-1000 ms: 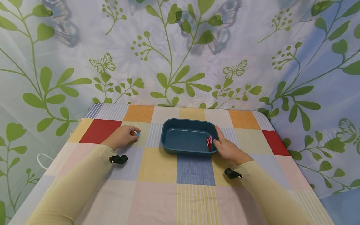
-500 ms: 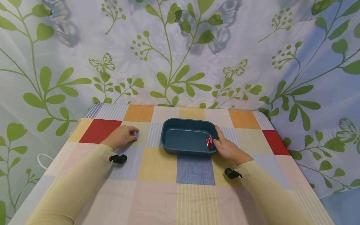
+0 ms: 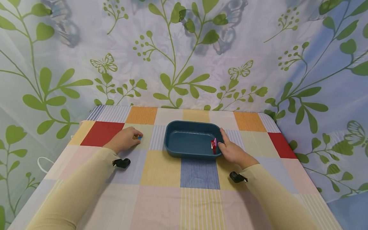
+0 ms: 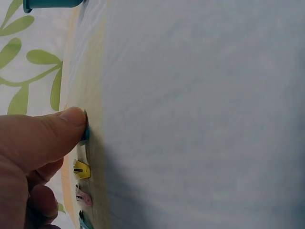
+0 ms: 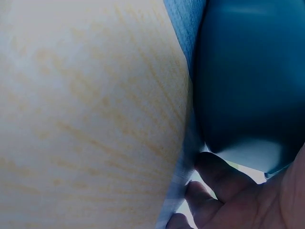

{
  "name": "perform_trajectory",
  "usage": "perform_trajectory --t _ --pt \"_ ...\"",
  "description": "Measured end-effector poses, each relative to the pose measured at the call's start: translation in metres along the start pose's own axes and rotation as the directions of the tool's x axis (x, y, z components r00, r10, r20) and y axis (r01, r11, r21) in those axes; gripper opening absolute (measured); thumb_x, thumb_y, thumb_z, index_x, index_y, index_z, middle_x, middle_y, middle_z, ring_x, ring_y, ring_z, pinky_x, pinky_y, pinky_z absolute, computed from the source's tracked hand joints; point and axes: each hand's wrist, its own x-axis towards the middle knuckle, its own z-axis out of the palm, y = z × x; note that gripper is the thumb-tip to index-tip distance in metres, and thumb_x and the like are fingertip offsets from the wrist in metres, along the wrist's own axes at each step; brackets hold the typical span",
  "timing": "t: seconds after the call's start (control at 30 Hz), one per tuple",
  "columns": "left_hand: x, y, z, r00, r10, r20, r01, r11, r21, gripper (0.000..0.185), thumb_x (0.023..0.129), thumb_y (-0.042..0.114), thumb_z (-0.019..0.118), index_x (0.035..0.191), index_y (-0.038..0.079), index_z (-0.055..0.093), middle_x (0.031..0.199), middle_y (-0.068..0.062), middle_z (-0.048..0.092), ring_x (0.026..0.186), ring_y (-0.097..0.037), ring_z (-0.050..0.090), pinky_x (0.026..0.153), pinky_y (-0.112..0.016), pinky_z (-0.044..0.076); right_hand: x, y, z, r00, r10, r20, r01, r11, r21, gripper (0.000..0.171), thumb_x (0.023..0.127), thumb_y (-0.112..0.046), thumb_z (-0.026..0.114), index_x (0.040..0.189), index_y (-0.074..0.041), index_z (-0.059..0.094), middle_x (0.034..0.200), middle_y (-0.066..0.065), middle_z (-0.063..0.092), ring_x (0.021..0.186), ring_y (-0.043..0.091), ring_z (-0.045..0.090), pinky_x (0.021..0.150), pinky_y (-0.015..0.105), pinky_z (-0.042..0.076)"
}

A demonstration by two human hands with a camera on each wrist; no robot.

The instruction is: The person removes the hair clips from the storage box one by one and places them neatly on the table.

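Observation:
My left hand is at the left of the table, with thumb and fingertips pinching a small blue clip. In the left wrist view the thumb covers most of this clip. Below it in that view, a yellow clip, a pink clip and a teal clip lie in a row beside the fingers. My right hand grips the right end of a dark teal rectangular box, thumb over the rim and fingers along the outside. Inside, at that end, lie red clips and a pink clip.
A patchwork cloth covers the table. Behind it hangs a curtain printed with leaves and butterflies. A white cable loops off the left edge.
The left hand's fingers have shifted slightly, and a bit of yellow now shows between thumb and fingers beside the blue clip. The right hand and the box stay put.

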Motion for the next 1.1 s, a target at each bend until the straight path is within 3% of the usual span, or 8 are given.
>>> perform_trajectory --t 0.13,0.67,0.83,0.97,1.03,1.1 --pt "-0.002 0.002 -0.001 1.000 0.024 -0.006 -0.024 1.000 0.010 0.033 0.097 0.019 0.075 0.128 0.009 0.075 0.126 -0.016 0.065 0.119 -0.033 0.061 0.107 -0.052 0.051 0.000 0.000 0.000 1.000 0.004 -0.001 -0.004 1.000 -0.001 0.071 0.113 -0.034 0.027 0.169 -0.017 -0.013 0.170 0.029 0.023 0.151 0.051 0.038 0.124 0.066 0.027" --pt "-0.001 -0.004 0.001 0.999 0.032 -0.023 -0.032 0.999 0.012 0.031 0.096 0.022 0.076 0.125 0.011 0.077 0.124 -0.016 0.063 0.119 -0.034 0.060 0.105 -0.052 0.050 -0.002 0.000 -0.001 1.000 -0.013 0.003 0.013 1.000 0.003 0.071 0.112 -0.034 0.027 0.169 -0.015 -0.012 0.169 0.030 0.024 0.149 0.052 0.040 0.123 0.066 0.029" --pt "0.002 -0.005 -0.004 0.999 0.004 -0.032 -0.005 0.999 -0.052 0.034 0.102 0.022 0.066 0.134 0.011 0.072 0.131 -0.016 0.063 0.119 -0.034 0.059 0.103 -0.053 0.052 -0.002 0.001 -0.001 1.000 -0.015 0.005 0.015 1.000 0.004 0.071 0.113 -0.035 0.026 0.169 -0.016 -0.013 0.169 0.030 0.024 0.149 0.051 0.040 0.123 0.066 0.029" --pt "0.000 -0.002 -0.013 0.997 -0.034 -0.075 0.021 0.987 -0.161 0.036 0.108 0.024 0.056 0.142 0.013 0.065 0.127 -0.014 0.066 0.105 -0.031 0.060 0.085 -0.044 0.056 0.000 0.003 -0.001 1.000 -0.015 0.007 0.015 1.000 0.009 0.071 0.113 -0.036 0.026 0.168 -0.018 -0.014 0.170 0.029 0.023 0.151 0.050 0.039 0.124 0.065 0.028" --pt "-0.002 0.002 -0.019 0.994 -0.029 -0.108 0.006 0.978 -0.208 0.038 0.109 0.024 0.056 0.145 0.013 0.062 0.124 -0.013 0.066 0.099 -0.030 0.060 0.078 -0.037 0.053 0.001 0.003 -0.001 1.000 -0.011 0.009 0.011 1.000 0.011 0.071 0.113 -0.036 0.027 0.169 -0.018 -0.014 0.170 0.029 0.024 0.151 0.050 0.039 0.124 0.065 0.028" --pt "-0.003 0.007 -0.025 0.989 -0.005 -0.148 -0.032 0.970 -0.241 0.040 0.109 0.025 0.058 0.147 0.012 0.059 0.126 -0.012 0.066 0.103 -0.029 0.060 0.079 -0.034 0.053 0.001 0.001 0.000 1.000 -0.006 0.012 0.006 1.000 0.010 0.072 0.113 -0.037 0.027 0.169 -0.018 -0.013 0.169 0.029 0.026 0.150 0.049 0.040 0.123 0.065 0.029"
